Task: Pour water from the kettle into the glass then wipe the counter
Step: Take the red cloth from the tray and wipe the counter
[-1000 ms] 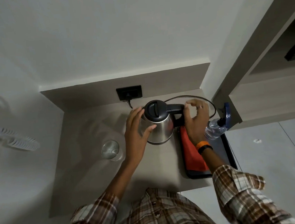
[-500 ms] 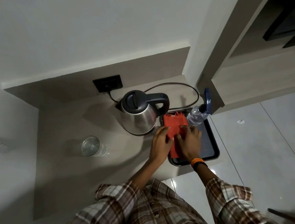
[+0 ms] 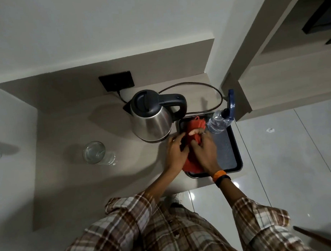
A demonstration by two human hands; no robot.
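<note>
Kettle point(image 3: 150, 116) stands upright on the counter point(image 3: 70, 185), handle toward the tray point(image 3: 234, 153) on the right, spout toward the wall socket point(image 3: 116, 81). The glass point(image 3: 96, 154), well apart to the left, looks to hold water already, so the wiping step seems in hand. Both hands are on the red cloth point(image 3: 190, 164) in the tray — left hand point(image 3: 176, 151) with fingers curled onto its near edge, right hand point(image 3: 203, 150) pinching a fold. The cloth's long axis runs from the kettle side toward the person. Next it needs lifting clear of the tray without knocking the water bottle point(image 3: 218, 121) — then spreading flat on the counter.
</note>
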